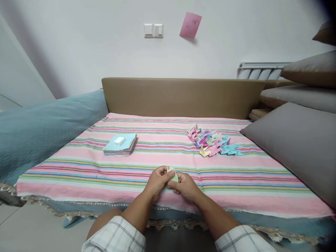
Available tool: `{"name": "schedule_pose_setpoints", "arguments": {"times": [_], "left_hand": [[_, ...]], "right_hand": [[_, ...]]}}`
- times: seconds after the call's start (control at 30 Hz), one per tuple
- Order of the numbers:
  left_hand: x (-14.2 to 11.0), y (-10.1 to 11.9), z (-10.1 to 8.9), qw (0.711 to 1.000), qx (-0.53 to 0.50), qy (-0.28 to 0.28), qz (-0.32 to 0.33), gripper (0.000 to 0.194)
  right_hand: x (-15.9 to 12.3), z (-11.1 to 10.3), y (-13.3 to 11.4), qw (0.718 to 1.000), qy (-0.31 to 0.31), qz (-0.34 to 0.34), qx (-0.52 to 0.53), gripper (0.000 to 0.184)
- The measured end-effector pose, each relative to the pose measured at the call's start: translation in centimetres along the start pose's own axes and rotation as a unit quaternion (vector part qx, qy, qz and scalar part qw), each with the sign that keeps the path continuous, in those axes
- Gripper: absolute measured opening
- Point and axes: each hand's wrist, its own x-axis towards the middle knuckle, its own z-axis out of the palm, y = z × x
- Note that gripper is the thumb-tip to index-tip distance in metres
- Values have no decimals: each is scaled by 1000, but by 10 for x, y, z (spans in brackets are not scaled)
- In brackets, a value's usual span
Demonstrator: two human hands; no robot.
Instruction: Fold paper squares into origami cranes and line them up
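Observation:
Between both hands is a small piece of folded pale green paper (174,177), held above the near part of the striped cloth. My left hand (158,179) pinches its left side with thumb and fingers. From the right, my right hand (185,187) grips the lower edge, thumb on top. Parts of the paper are hidden behind the fingers. Farther off to the right lies a pile of folded paper cranes (210,141) in pink, purple, blue and yellow. On the left is a stack of square coloured paper (123,148) with a small white block (119,140) on top.
The pink striped cloth (78,171) covers the seat, with a brown backrest (178,98) behind. Grey cushions (296,140) are piled at the right. A blue-covered armrest (52,122) stands at the left. The wall bears switches (153,30) and a pink note (190,25).

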Motion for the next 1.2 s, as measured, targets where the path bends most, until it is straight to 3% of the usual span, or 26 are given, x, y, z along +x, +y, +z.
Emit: {"name": "schedule_pose_setpoints", "arguments": {"times": [0.13, 0.3, 0.57, 0.67, 0.8, 1.2], "left_hand": [[1, -1, -2, 1000, 2, 1, -12, 38], [4, 1, -5, 998, 2, 62, 16, 42], [-2, 5, -2, 993, -94, 20, -71, 36], [-3, 8, -2, 991, -92, -29, -91, 38], [-6, 8, -3, 987, -85, -88, -107, 41], [-9, 7, -5, 981, -97, -124, -114, 47]], "right_hand": [[0, -3, 1, 1000, -3, -20, -9, 38], [0, -8, -3, 995, 72, -57, 22, 43], [1, -9, -3, 989, 100, -95, 43, 38], [2, -12, -2, 983, 103, -125, 84, 33], [2, -13, -2, 984, 88, -100, 117, 34], [-2, -5, -4, 962, 7, -9, 271, 50]]}}
